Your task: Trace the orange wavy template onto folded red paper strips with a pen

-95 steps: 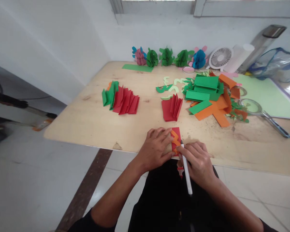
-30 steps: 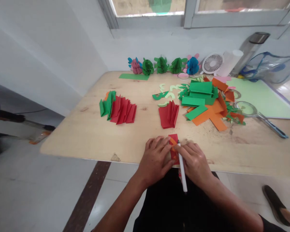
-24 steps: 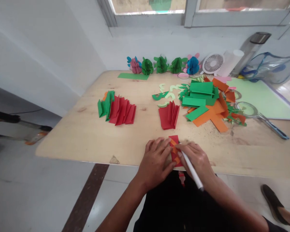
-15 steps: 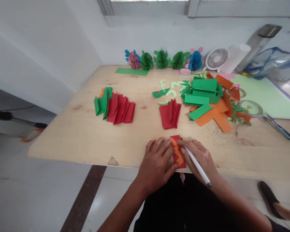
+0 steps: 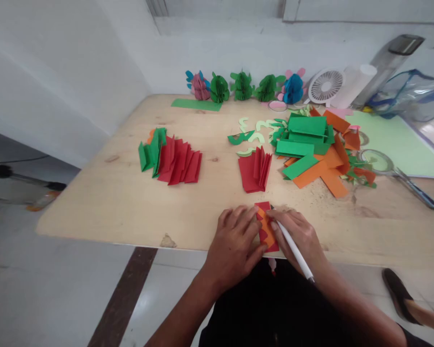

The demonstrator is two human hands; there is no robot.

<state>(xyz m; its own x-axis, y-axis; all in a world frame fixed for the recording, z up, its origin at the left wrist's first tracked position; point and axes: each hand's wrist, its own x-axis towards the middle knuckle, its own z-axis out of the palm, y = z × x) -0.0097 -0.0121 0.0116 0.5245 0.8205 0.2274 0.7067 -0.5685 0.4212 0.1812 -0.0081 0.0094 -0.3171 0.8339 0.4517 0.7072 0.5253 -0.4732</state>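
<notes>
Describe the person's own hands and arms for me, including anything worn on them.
The left hand and right hand are human and ungloved, with no ring, watch or bracelet showing. The left forearm is bare as far as the picture shows; the right forearm is bare up to a black sleeve at the picture's edge. No markings can be made out.

Orange cutout (image 5: 268,233) — red paper slip (image 5: 264,206) — white pen (image 5: 294,249)

Left hand (image 5: 235,238) on an orange cutout (image 5: 268,230) atop red paper (image 5: 263,206), white pen (image 5: 295,251) in right hand (image 5: 306,235).
</notes>
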